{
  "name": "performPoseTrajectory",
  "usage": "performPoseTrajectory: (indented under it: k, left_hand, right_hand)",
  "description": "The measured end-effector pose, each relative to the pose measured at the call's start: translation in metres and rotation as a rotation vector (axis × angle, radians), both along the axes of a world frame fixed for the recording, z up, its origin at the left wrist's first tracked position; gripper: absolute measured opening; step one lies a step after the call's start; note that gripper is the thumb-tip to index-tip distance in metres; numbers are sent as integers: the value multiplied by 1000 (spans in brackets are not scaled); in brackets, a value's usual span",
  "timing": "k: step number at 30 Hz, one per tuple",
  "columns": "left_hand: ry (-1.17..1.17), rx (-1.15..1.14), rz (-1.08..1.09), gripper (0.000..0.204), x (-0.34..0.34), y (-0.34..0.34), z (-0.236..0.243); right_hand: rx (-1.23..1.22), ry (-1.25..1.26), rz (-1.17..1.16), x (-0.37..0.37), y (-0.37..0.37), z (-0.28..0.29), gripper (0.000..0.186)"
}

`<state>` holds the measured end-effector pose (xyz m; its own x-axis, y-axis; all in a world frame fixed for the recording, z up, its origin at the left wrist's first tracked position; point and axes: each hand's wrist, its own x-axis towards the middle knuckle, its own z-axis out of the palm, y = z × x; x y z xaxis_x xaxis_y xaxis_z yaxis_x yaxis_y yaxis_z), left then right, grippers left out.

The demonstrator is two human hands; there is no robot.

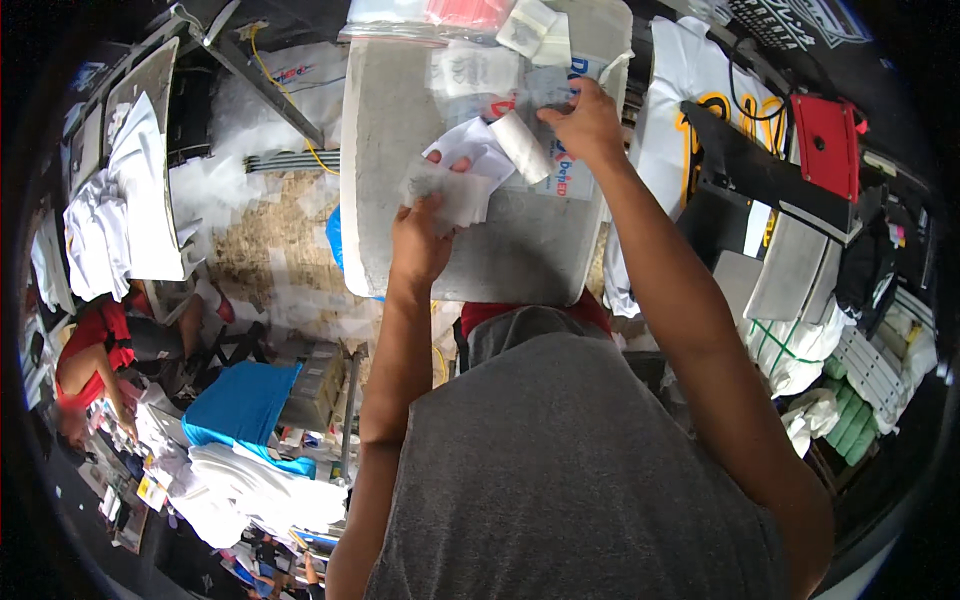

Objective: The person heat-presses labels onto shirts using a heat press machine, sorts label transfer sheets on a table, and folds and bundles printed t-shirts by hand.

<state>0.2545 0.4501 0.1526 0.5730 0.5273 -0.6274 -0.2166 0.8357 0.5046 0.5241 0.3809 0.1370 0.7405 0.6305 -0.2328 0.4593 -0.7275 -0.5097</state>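
My left hand point(424, 232) is closed on a small stack of translucent white sheets point(460, 196), over the near left part of a grey padded board point(395, 100). Beyond it lies a loose white paper point(478, 150). A white roll point(520, 147) rests between my two hands. At the far right of the board, my right hand point(588, 122) has its thumb and forefinger apart, touching a greyish translucent film piece point(547, 88). Under that lies a clear printed film with blue and red lettering point(570, 180). Another whitish film piece point(475, 72) lies left of it.
At the board's far end are small white packets point(528, 28) and a red-and-clear bag point(465, 12). To the right, a white jersey point(672, 110) lies beside a black press arm with a red panel point(826, 148). White shirts point(125, 200) drape at left. A person in red point(100, 345) bends at lower left.
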Motion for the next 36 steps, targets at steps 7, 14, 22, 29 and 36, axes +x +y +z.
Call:
performPoseTrajectory:
  k: [7, 14, 22, 29, 36]
  left_hand:
    - [-110, 6, -49, 49, 23, 9, 6]
    - [-121, -1, -47, 45, 29, 13, -2]
    - [-110, 149, -146, 46, 39, 3, 0]
    - [-116, 18, 7, 38, 29, 6, -11]
    - [-165, 55, -45, 45, 21, 7, -18]
  right_hand:
    - [164, 131, -71, 10, -7, 7, 46]
    - [431, 928, -145, -3, -22, 43, 33]
    - [188, 923, -55, -85, -1, 57, 45]
    - [222, 276, 284, -41, 29, 52, 40]
    - [142, -320, 591, -25, 82, 21, 55]
